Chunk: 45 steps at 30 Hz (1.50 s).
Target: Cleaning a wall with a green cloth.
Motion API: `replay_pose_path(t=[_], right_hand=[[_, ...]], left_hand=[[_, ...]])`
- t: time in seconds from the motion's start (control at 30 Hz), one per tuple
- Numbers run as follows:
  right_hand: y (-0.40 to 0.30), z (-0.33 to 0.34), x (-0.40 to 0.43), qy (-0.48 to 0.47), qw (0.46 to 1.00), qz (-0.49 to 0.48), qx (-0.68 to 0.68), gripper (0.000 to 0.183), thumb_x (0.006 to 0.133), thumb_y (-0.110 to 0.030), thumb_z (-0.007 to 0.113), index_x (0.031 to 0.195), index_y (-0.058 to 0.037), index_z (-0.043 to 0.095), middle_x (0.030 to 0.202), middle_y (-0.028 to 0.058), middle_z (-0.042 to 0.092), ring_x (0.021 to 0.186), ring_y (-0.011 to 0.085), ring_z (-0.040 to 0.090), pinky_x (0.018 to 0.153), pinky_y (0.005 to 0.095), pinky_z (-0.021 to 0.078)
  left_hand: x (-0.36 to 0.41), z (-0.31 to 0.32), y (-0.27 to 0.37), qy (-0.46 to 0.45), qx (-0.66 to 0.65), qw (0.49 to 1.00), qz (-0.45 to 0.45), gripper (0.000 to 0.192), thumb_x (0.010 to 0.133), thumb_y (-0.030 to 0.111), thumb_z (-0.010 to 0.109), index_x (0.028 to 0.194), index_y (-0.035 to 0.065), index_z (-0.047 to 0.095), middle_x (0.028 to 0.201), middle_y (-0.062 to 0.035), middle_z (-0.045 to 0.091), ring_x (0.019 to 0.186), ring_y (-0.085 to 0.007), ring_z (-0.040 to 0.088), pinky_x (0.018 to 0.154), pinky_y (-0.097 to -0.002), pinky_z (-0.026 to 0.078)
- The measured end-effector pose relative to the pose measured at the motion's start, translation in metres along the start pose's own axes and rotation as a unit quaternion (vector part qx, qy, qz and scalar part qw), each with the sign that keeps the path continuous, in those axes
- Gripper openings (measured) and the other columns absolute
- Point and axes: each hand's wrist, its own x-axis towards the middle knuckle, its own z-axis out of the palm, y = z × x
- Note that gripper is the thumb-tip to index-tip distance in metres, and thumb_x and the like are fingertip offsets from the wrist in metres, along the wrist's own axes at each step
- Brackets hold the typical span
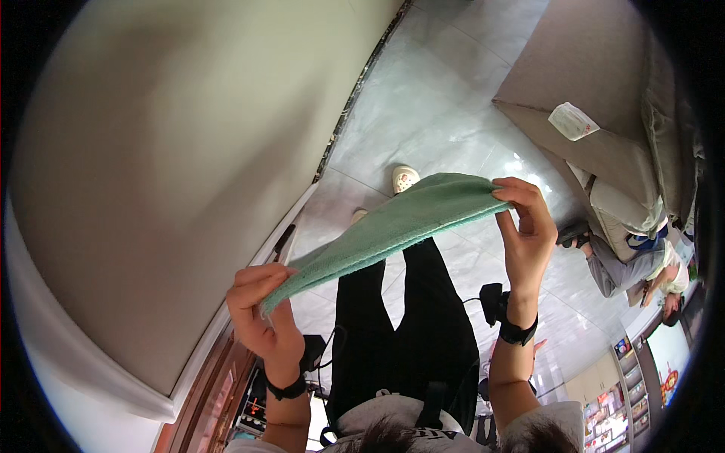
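Observation:
A green cloth, folded over with its edges lying together, is stretched between my two hands in front of my legs. My left hand pinches its lower left corner between thumb and fingers. On the right, my right hand grips the other corner, held higher in the picture. Each wrist carries a black strap with a small dark device and a cable. Below the cloth, black trousers and part of a light clog show.
A large pale wall rises close on the left. A sofa with a printed packet on it stands at the right. Beyond it a person sits. Grey tiles cover the floor; shelves stand lower right.

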Motion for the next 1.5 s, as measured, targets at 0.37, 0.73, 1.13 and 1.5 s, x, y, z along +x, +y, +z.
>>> replay_pose_path(t=[0.37, 0.73, 1.13, 1.5], right_hand=[[0.017, -0.006, 0.002, -0.115, 0.968, 0.05, 0.218, 0.019, 0.067, 0.011, 0.058, 0.08, -0.0027, 0.059, 0.106, 0.0084, 0.049, 0.104, 0.0194, 0.046, 0.09, 0.0345, 0.0367], [0.029, -0.044, -0.015, -0.203, 0.918, -0.089, 0.329, 0.01, 0.073, -0.013, 0.065, 0.077, -0.0111, 0.056, 0.073, 0.0099, 0.063, 0.083, 0.0274, 0.062, 0.099, 0.0538, 0.0266], [0.042, 0.049, -0.03, -0.058, 0.956, 0.217, 0.187, 0.013, 0.084, -0.005, 0.053, 0.096, -0.0021, 0.054, 0.077, 0.0016, 0.059, 0.066, 0.0062, 0.053, 0.058, 0.0182, 0.0436], [0.029, 0.109, -0.066, -0.019, 0.959, 0.158, 0.235, 0.013, 0.08, 0.005, 0.053, 0.093, 0.0019, 0.052, 0.093, 0.0071, 0.053, 0.086, 0.0117, 0.054, 0.07, 0.0225, 0.0493]], left_hand=[[-0.003, -0.031, -0.006, -0.154, -0.143, 0.973, -0.095, 0.015, 0.07, -0.009, 0.052, 0.082, 0.0002, 0.049, 0.087, -0.0139, 0.051, 0.077, -0.0213, 0.051, 0.079, -0.0345, 0.043], [-0.015, -0.03, -0.009, -0.264, -0.169, 0.934, -0.173, 0.013, 0.075, 0.007, 0.055, 0.084, 0.0001, 0.062, 0.084, -0.0102, 0.056, 0.076, -0.0193, 0.051, 0.068, -0.0273, 0.04], [-0.049, 0.083, -0.063, 0.003, -0.348, 0.823, -0.448, 0.028, 0.088, 0.021, 0.051, 0.099, -0.0046, 0.056, 0.098, -0.0104, 0.058, 0.093, -0.0174, 0.056, 0.087, -0.0331, 0.044], [-0.05, 0.115, -0.068, -0.001, -0.275, 0.888, -0.368, 0.016, 0.083, 0.005, 0.055, 0.096, -0.0044, 0.055, 0.089, -0.0068, 0.055, 0.083, -0.0105, 0.053, 0.069, -0.0218, 0.041]])
